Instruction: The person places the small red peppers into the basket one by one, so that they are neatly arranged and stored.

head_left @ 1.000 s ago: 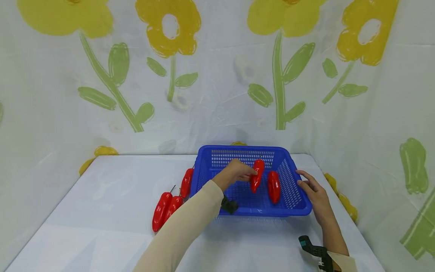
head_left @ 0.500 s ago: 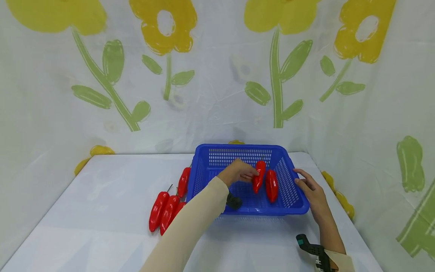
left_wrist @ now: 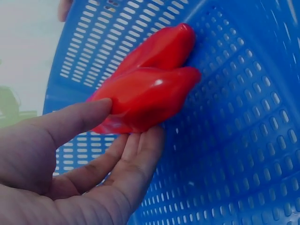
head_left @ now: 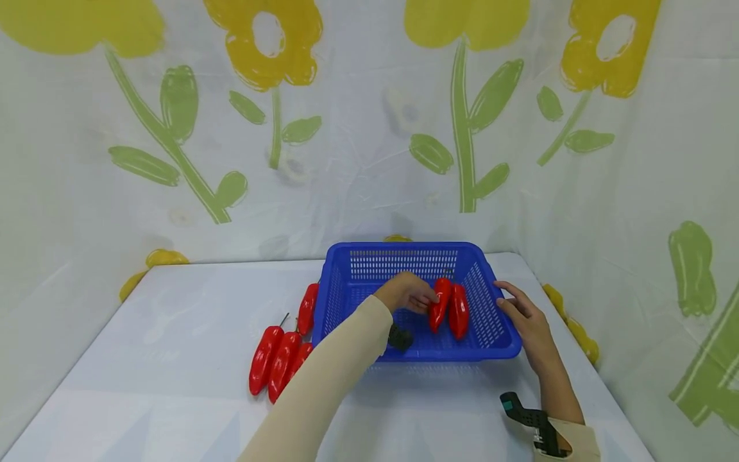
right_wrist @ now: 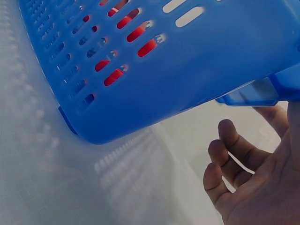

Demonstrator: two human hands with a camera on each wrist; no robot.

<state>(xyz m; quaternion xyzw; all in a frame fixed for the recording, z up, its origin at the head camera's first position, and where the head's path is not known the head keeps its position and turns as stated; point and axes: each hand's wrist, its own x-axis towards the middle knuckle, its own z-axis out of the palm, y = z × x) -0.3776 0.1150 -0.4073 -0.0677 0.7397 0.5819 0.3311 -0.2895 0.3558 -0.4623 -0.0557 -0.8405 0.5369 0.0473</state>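
Pinching a glossy red pepper (head_left: 440,307) between thumb and fingers, the left hand (head_left: 407,293) was inside a blue basket (head_left: 424,354) on the white worktop (head_left: 173,333). In the left wrist view the thumb lay on top of the pepper's near end, with fingertips (left_wrist: 153,138) underneath. A second pepper (head_left: 459,314) lay close beside it in the right half of the basket, the two overlapping as that camera saw them; whether the pinched one touched the basket floor could not be told.

The right hand (head_left: 530,324) was at the basket's right rim, its thumb and index finger touching the edge; I could not tell whether they gripped it. Its other fingers (right_wrist: 240,151) were loosely bent, apart from the wall. Red showed through the slots of the basket wall.

Four more red peppers (head_left: 265,360) lay outside on the worktop, just left of the basket, one partly hidden by the left sleeve (head_left: 331,378). A black device (head_left: 537,420) was on the right wrist, and a cloth (head_left: 369,128) printed with yellow flowers hung behind the worktop.
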